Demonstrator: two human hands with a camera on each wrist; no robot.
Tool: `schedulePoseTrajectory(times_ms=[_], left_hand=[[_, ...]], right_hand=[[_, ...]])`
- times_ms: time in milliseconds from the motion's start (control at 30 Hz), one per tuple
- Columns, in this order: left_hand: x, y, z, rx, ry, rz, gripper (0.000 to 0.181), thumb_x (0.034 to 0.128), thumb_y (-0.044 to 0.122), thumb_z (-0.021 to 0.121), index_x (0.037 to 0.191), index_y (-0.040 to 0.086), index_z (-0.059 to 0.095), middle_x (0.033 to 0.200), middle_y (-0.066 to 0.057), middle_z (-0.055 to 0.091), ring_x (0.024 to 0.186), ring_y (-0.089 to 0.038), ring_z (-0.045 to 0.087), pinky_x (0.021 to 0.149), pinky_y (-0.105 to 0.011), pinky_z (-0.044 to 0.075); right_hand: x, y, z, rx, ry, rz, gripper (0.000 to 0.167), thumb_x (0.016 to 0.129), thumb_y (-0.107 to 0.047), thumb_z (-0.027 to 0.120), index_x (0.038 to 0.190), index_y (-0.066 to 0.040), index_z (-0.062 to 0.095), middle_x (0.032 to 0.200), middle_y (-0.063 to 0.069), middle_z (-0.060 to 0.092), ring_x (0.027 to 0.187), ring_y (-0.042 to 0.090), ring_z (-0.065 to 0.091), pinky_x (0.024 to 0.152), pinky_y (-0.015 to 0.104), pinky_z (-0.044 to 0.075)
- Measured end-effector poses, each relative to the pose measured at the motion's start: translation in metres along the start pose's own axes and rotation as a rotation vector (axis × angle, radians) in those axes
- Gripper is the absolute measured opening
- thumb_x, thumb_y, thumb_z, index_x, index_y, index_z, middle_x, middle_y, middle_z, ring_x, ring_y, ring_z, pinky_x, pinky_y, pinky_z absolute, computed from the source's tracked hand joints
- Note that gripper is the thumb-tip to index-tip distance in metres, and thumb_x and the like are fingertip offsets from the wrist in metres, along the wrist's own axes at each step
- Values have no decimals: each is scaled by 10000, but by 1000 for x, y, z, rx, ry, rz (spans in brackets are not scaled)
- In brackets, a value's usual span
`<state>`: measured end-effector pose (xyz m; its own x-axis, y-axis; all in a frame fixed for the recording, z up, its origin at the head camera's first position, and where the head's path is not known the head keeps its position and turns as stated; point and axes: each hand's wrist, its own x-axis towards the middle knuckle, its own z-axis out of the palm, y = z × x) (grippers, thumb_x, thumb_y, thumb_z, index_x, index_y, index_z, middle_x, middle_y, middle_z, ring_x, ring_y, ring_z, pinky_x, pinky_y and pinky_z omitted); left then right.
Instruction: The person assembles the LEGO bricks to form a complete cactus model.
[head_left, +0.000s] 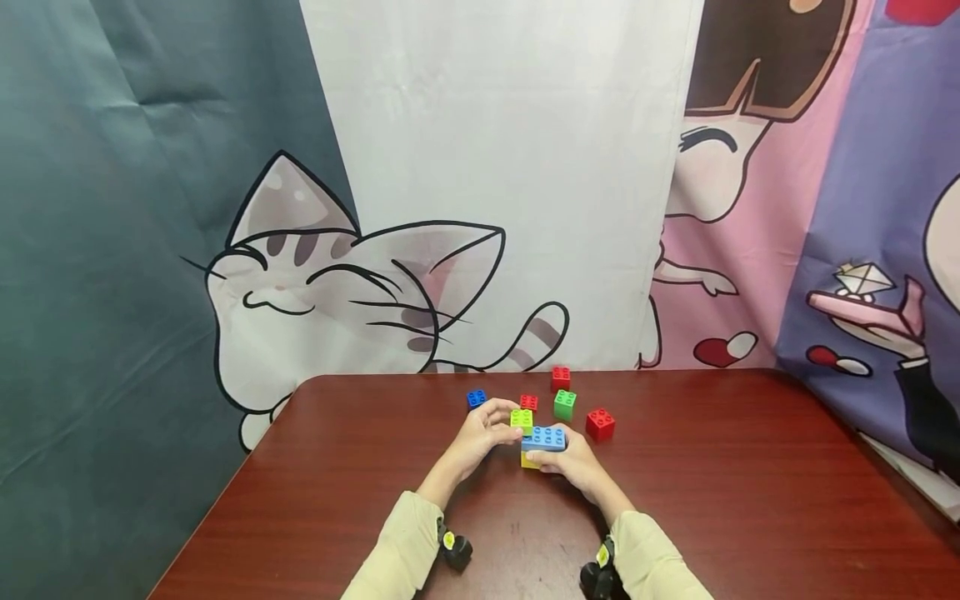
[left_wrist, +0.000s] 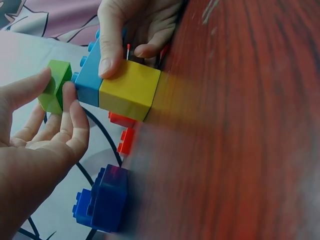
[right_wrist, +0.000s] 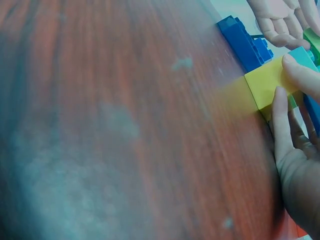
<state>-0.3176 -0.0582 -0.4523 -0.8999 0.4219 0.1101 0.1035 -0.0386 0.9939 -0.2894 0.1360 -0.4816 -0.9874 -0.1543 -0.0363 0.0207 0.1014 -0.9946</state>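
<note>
Between thumb and fingertips, my left hand (head_left: 480,435) pinches a lime-green brick (head_left: 521,419). It is held just above the left end of a light-blue brick (head_left: 551,438), close to its studs; whether they touch I cannot tell. The long blue brick sits on a yellow brick (left_wrist: 129,89), which stands on the table. My right hand (head_left: 579,465) grips this stack from the right, its thumb on the near side. In the right wrist view the yellow brick (right_wrist: 265,85) shows under the thumb, and the fingers partly hide the blue one.
Behind the hands stand a dark blue brick (head_left: 476,399), a small red brick (head_left: 528,402), a green brick (head_left: 565,405) and a farther red brick (head_left: 561,379). Another red brick (head_left: 600,425) lies to the right. A printed curtain (head_left: 510,167) hangs behind the brown table (head_left: 337,483).
</note>
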Motion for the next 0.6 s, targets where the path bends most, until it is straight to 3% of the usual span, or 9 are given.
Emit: schedulePoseTrajectory(times_ms=[200,400,600], left_hand=[[1,-1,3,33,13,28,401,876,28,665,1245,-48,526,1192,-202,645,838,-78,640,817,-202,539],[1,0,7,61,43,42,390,877,44,687,1233,-51,558,1215,-233,654,997,-122,644,904,-226,543],[-2,-1,12,60,53,44,384,884,44,682,1234,-58,561,1229,-269,640,1057,-176,634,867,-186,531]], right_hand=[[1,0,-1,-16,8,-6,491,809,-142,791,1158,46,500,946,16,643,782,104,623,706,239,580],[2,0,-2,-20,7,-1,493,807,-138,792,1162,46,504,953,24,645,786,100,625,711,242,580],[0,1,-1,-20,0,9,528,802,-152,800,1183,42,490,1008,63,638,809,106,632,742,268,592]])
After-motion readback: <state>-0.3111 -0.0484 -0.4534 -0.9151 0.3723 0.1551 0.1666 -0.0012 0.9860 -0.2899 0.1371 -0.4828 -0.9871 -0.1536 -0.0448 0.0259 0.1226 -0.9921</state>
